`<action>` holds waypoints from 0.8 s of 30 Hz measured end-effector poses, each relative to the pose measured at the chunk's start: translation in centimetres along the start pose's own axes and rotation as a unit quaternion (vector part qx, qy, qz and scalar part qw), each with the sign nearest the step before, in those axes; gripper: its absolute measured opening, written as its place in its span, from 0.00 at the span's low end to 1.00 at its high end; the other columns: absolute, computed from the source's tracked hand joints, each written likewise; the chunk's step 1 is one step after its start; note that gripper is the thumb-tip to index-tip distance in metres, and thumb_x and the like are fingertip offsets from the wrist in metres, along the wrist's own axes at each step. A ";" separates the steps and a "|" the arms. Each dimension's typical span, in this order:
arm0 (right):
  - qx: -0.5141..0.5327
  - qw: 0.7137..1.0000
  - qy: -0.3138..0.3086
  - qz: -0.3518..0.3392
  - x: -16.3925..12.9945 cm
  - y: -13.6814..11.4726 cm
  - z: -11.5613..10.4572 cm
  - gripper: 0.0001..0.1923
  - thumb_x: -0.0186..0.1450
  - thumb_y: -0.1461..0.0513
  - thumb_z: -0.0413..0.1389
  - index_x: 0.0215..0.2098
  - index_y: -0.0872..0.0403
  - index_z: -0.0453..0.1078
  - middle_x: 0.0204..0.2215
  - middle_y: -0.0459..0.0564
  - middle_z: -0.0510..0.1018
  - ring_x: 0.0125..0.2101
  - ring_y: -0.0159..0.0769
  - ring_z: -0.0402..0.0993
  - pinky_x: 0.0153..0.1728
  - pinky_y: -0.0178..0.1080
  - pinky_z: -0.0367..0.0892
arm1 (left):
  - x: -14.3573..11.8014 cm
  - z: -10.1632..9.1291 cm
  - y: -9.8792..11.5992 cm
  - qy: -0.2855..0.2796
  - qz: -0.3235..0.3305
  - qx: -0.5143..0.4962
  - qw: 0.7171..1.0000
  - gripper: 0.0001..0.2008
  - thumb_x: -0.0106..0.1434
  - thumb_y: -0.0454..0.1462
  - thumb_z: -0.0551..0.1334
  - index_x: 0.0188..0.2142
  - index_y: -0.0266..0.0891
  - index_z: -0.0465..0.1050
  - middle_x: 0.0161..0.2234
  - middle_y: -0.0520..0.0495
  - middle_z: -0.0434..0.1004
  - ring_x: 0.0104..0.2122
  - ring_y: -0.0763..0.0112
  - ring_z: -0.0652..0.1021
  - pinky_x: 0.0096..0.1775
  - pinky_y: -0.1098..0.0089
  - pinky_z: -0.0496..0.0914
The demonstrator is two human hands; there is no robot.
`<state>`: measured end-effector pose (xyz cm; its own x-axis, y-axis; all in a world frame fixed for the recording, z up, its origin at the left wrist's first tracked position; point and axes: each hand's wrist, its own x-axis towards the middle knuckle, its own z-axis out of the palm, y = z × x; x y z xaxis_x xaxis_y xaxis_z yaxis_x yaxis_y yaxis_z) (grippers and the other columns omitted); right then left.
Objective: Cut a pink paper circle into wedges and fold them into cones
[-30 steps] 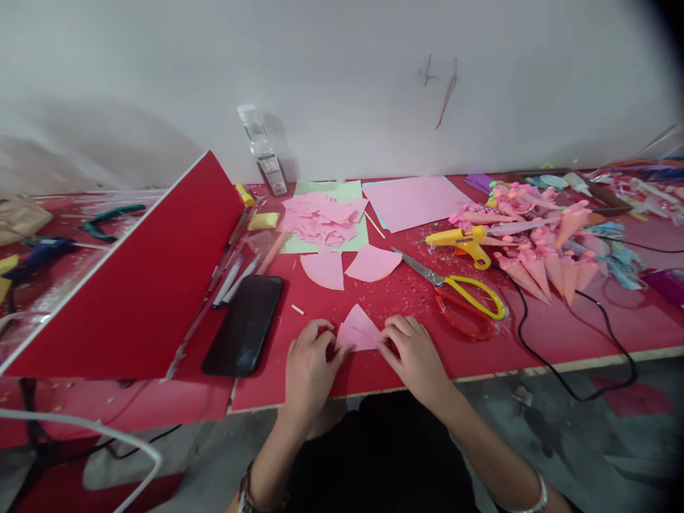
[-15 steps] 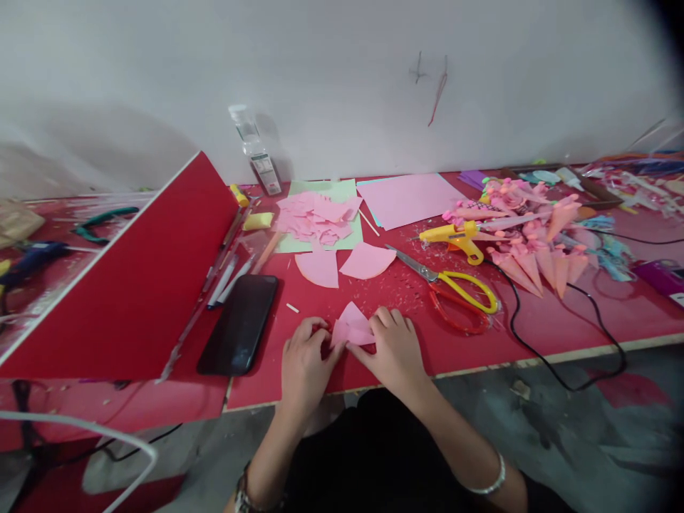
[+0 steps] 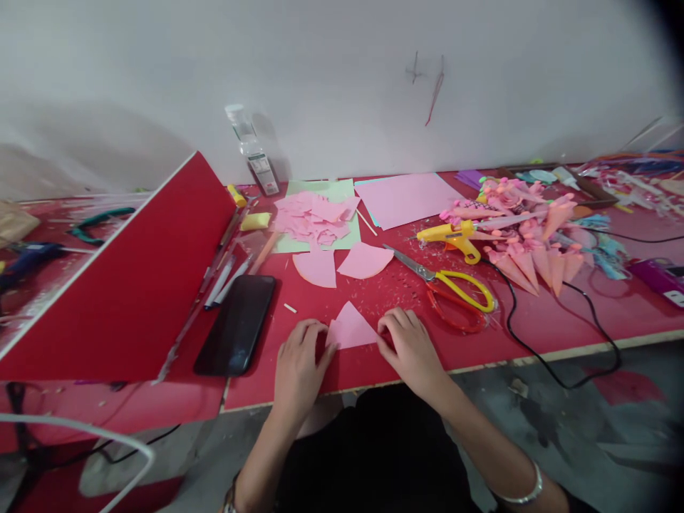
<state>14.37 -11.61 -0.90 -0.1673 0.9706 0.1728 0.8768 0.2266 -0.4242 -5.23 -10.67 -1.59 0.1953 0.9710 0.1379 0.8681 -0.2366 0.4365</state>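
A pink paper piece (image 3: 351,328), roughly triangular with its point away from me, lies on the red tabletop just in front of me. My left hand (image 3: 302,363) has its curled thumb and fingers at the left corner of the paper. At the right corner, my right hand (image 3: 412,353) pinches the edge between bent fingers and thumb. Beyond them lie two pink fan-shaped pieces, one on the left (image 3: 316,268) and one on the right (image 3: 365,261). Scissors (image 3: 432,276) with yellow and red handles rest open to the right.
A black phone (image 3: 235,325) and a standing red board (image 3: 133,299) are at left. Pink scraps (image 3: 318,217) lie on green paper, beside pink sheets (image 3: 409,199). A yellow glue gun (image 3: 452,239) with a black cord sits by pink paper cones (image 3: 526,235). A clear bottle (image 3: 256,157) stands behind.
My hands have moved apart from the paper's middle to its two lower corners. The paper, earlier creased under my fingers, now shows flatter and wider.
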 end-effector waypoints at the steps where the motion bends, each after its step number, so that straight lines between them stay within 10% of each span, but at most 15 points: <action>1: 0.006 1.000 0.001 -0.003 0.0 0.1 0.0 0.05 0.58 0.68 0.49 0.30 0.53 0.61 0.32 0.49 0.69 0.34 0.37 0.62 0.34 0.38 0.60 | -0.1 0.0 -0.1 -0.005 0.000 -0.001 1.000 0.11 0.60 0.41 0.54 0.41 0.40 0.64 0.42 0.44 0.68 0.39 0.63 0.71 0.38 0.63 0.66; 7: 0.033 0.999 0.007 -0.031 0.1 0.3 -0.3 0.16 0.58 0.74 0.43 0.38 0.54 0.65 0.38 0.52 0.71 0.40 0.38 0.64 0.40 0.41 0.62 | 0.2 -0.3 -0.8 -0.042 0.019 -0.020 0.999 0.14 0.61 0.41 0.52 0.45 0.41 0.64 0.44 0.44 0.66 0.41 0.63 0.71 0.40 0.64 0.66; 13: 0.010 0.971 -0.080 -0.226 -0.1 -0.5 -0.9 0.20 0.63 0.65 0.45 0.53 0.45 0.60 0.56 0.46 0.61 0.57 0.35 0.51 0.53 0.44 0.54 | 1.0 -0.8 -2.1 -0.035 0.053 -0.010 0.998 0.15 0.57 0.42 0.57 0.44 0.45 0.67 0.43 0.46 0.66 0.43 0.62 0.69 0.43 0.61 0.65; 24: -0.041 0.984 -0.093 -0.147 -2.1 -2.3 0.2 0.32 0.57 0.50 0.52 0.55 0.57 0.56 0.49 0.60 0.66 0.46 0.47 0.61 0.48 0.52 0.52 | -0.5 -0.8 -1.2 0.008 0.110 -0.038 0.993 0.17 0.61 0.31 0.46 0.47 0.41 0.66 0.44 0.43 0.67 0.45 0.66 0.68 0.47 0.63 0.65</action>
<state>12.61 -14.15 -0.49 -0.4925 0.8636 0.1082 0.8102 0.5003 -0.3053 -6.73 -10.85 -1.51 0.3683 0.8954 0.2504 0.7688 -0.4447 0.4596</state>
